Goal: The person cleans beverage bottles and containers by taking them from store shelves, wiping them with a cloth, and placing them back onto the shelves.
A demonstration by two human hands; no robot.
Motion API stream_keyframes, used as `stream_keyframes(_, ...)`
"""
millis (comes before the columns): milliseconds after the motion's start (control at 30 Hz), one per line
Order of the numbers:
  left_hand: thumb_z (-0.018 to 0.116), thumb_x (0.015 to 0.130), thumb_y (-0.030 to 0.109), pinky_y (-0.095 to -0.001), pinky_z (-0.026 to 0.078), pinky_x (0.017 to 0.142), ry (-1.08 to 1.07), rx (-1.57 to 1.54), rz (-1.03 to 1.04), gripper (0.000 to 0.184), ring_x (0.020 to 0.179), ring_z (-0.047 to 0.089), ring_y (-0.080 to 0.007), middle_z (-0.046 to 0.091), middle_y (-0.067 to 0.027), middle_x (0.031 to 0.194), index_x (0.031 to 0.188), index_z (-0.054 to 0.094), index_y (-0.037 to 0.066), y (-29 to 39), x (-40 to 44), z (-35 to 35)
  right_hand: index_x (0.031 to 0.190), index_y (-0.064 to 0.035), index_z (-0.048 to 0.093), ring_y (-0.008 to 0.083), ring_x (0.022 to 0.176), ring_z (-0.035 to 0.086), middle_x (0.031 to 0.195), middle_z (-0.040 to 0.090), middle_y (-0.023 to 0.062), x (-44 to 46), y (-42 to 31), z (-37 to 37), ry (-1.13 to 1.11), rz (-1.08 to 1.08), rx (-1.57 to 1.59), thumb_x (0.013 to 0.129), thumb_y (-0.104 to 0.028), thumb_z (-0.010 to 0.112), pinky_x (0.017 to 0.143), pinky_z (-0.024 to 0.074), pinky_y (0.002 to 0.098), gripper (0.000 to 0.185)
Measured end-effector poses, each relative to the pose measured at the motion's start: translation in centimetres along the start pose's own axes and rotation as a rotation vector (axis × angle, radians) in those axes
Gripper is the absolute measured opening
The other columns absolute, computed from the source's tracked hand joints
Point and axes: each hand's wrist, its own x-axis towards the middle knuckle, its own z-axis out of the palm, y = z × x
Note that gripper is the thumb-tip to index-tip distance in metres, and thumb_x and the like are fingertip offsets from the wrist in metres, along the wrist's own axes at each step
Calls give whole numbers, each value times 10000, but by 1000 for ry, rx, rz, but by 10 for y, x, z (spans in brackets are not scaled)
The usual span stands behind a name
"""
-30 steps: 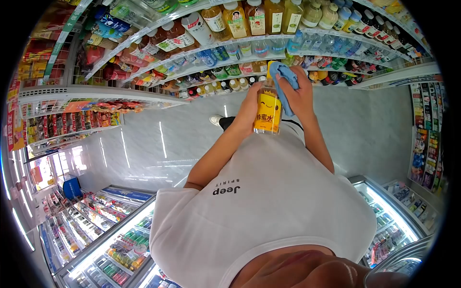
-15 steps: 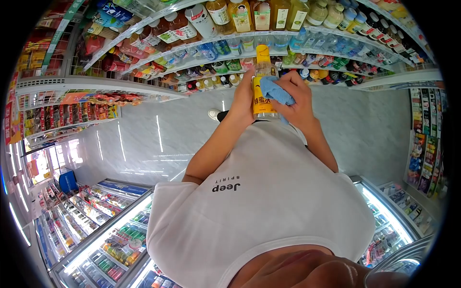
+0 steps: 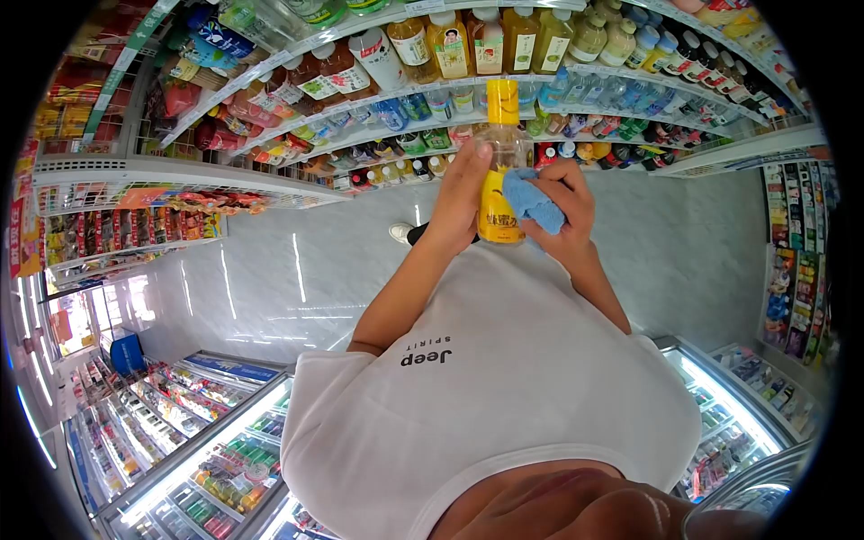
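A clear drink bottle with a yellow cap and yellow label point(image 3: 494, 200) is held upright in front of my chest. My left hand point(image 3: 461, 193) is wrapped round its left side, thumb near the shoulder. Against the label's right side lies a crumpled blue cloth point(image 3: 533, 202), gripped by my right hand point(image 3: 569, 202) with its fingers bent. The cloth covers part of the label. Behind the bottle stand shelves of drinks, with a row of tea and juice bottles point(image 3: 450, 47) on an upper level.
Shelf edges point(image 3: 360, 90) curve across the far side. Wire-sided racks of packaged snacks point(image 3: 135, 220) stand at the left. Grey floor point(image 3: 270, 261) runs between them and lit drink coolers point(image 3: 207, 450) behind me. More packets hang on a rack point(image 3: 792, 261) at the right.
The bottle has shifted slightly down and to the right, and its clear shoulder shows more. The blue cloth and my right hand have moved down and right along the label.
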Motion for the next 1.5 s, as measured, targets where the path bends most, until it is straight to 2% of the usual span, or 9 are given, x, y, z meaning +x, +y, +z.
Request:
stream_keyframes(133, 488, 1054, 337, -297, 422, 1016, -47, 96, 72, 508, 1202, 515, -144, 537, -77, 1312, 1481, 337, 107, -7, -1, 4, 1000, 15, 701, 219, 775, 564, 910, 558, 95, 18, 0, -1, 121, -12, -79, 622, -72, 783, 668, 466, 307, 396)
stream_keyframes(533, 627, 981, 291, -315, 379, 1049, -165, 435, 291, 632, 1230, 473, -170, 475, -89, 1355, 1472, 321, 39, -10, -10, 11, 1023, 27, 634, 204, 873, 544, 981, 564, 103, 53, 0, -10, 319, 108, 4, 725, 24, 695, 783, 439, 293, 305)
stream_keyframes(633, 631, 978, 274, -324, 370, 1061, -128, 479, 399, 634, 1243, 469, -178, 474, -99, 1364, 1475, 319, 33, -16, -6, 6, 1023, 20, 657, 208, 853, 540, 972, 552, 98, 52, -3, -15, 139, -110, -93, 661, -6, 730, 743, 445, 302, 371)
stream_keyframes(833, 630, 972, 252, -338, 359, 1075, -150, 776, 540, 623, 1268, 467, -202, 480, -113, 1380, 1474, 331, 34, 1, -7, 2, 1008, -29, 724, 209, 739, 566, 937, 548, 101, 42, -6, -24, -64, -148, -141, 623, -118, 808, 613, 459, 307, 405)
stream_keyframes(933, 654, 950, 283, -330, 341, 1090, -82, 311, 227, 661, 1301, 445, -206, 484, -138, 1379, 1479, 332, 53, -4, -14, 8, 974, 24, 682, 237, 821, 538, 940, 542, 112, 41, -7, -21, -44, -114, -9, 603, -48, 751, 684, 436, 328, 385)
stream_keyframes(1033, 692, 912, 355, -366, 450, 1009, -76, -62, -3, 732, 1201, 561, -267, 528, -160, 1327, 1475, 328, 64, -9, -14, 1, 1017, -6, 701, 215, 819, 572, 967, 567, 97, 35, 6, -20, 23, -90, 102, 630, -72, 786, 706, 466, 309, 402)
stream_keyframes(1233, 754, 822, 325, -401, 580, 644, -448, -107, -172, 712, 785, 698, -323, 622, -176, 1138, 1378, 396, 60, 8, -25, 13, 1024, 31, 655, 179, 873, 562, 991, 586, 82, 40, 1, -16, 351, 146, 185, 802, -41, 704, 827, 436, 269, 238)
stream_keyframes(1367, 759, 797, 294, -395, 568, 649, -579, -249, -268, 700, 784, 696, -309, 633, -191, 1108, 1353, 411, 47, 5, -28, 23, 1112, 33, 626, 123, 917, 544, 1032, 590, 48, 48, -16, -13, 497, 406, 533, 883, -53, 646, 851, 414, 244, 246)
stream_keyframes(1500, 789, 765, 276, -395, 562, 692, -605, -255, -252, 741, 800, 695, -304, 629, -186, 1111, 1351, 394, 54, 8, -29, 24, 1098, 29, 607, 208, 883, 550, 1010, 592, 103, 41, -5, -16, 392, 72, 406, 818, -83, 697, 855, 418, 309, 315)
